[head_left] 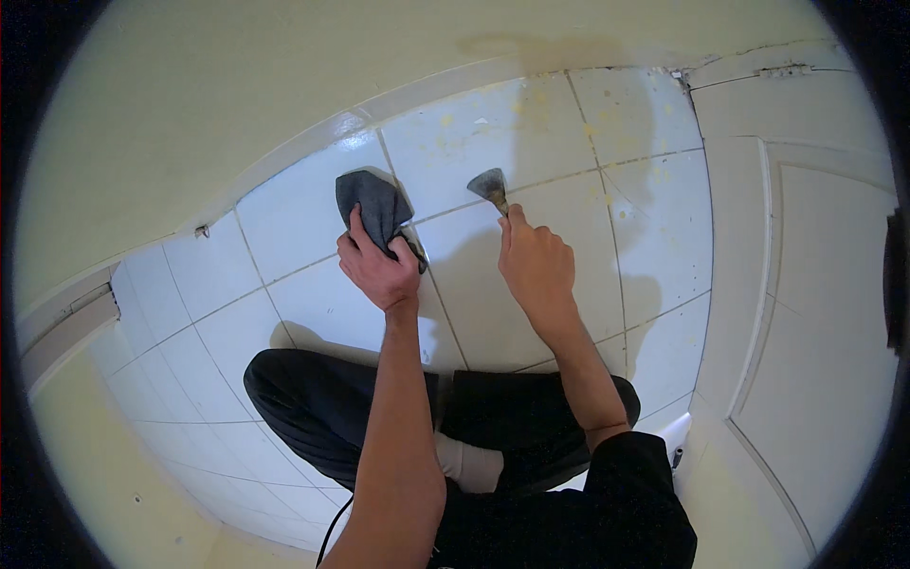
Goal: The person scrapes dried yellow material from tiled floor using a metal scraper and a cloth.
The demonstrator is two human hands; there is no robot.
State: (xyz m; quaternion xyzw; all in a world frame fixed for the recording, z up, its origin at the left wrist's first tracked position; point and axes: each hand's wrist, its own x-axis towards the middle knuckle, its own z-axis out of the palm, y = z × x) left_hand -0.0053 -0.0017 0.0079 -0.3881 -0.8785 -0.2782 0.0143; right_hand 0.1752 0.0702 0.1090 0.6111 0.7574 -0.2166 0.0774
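My left hand grips a dark grey cloth, which rests on the white floor tiles. Its fingers press into the lower part of the cloth, and one finger lies extended along it. My right hand is closed around the handle of a putty knife. The wide, flared blade points away from me and a little to the left, over the tile near a grout line. Whether the blade touches the floor I cannot tell. Most of the handle is hidden inside my fist.
Yellowish spots mark the tiles near the far wall. A white panelled door stands at the right. At the left is a doorway edge. My crossed legs in dark trousers are close below my hands.
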